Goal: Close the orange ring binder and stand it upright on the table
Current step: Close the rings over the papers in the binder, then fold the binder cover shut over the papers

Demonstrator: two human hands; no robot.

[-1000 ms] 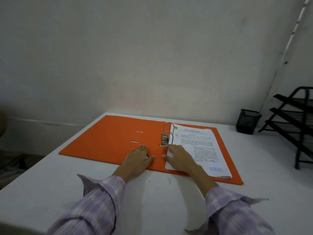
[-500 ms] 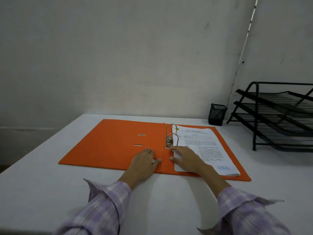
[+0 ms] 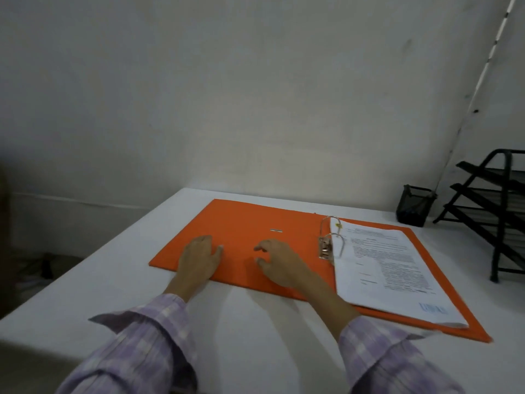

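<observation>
The orange ring binder [image 3: 244, 220] lies open and flat on the white table [image 3: 255, 322]. Its metal ring mechanism [image 3: 329, 240] stands at the spine, with a stack of printed white papers [image 3: 383, 265] on the right cover. My left hand [image 3: 199, 258] lies palm down on the near part of the left cover, fingers spread. My right hand [image 3: 279, 261] hovers over or lightly touches the same cover, left of the rings, fingers curled and apart. Neither hand holds anything.
A black mesh pen cup [image 3: 414, 204] stands at the back right by the wall. A black wire tray rack [image 3: 494, 206] occupies the right edge. The table's left edge drops off to the floor.
Both hands have slid left along the cover. My right hand left the papers and rings and is now over the left cover. The view shifted.
</observation>
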